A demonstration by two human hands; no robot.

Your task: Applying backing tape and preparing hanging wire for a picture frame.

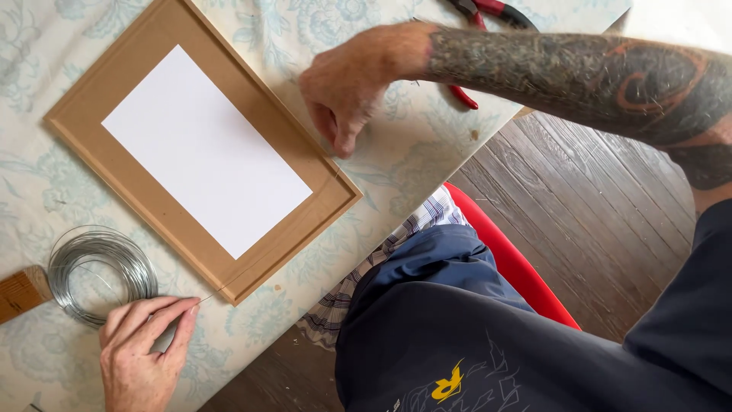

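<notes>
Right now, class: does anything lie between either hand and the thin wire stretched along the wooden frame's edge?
Nothing visible does. The left hand already pinches the wire near the frame's lower corner, beside the wire coil. The right hand has its fingertips at the frame's right corner, where the wire is too thin to trace. The red pliers lie behind it, clear.

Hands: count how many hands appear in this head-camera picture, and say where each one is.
2. The left hand is at the bottom left, pinching a thin wire beside the wire coil. The right hand is at the top centre, near the wooden frame. None seems hidden.
</notes>
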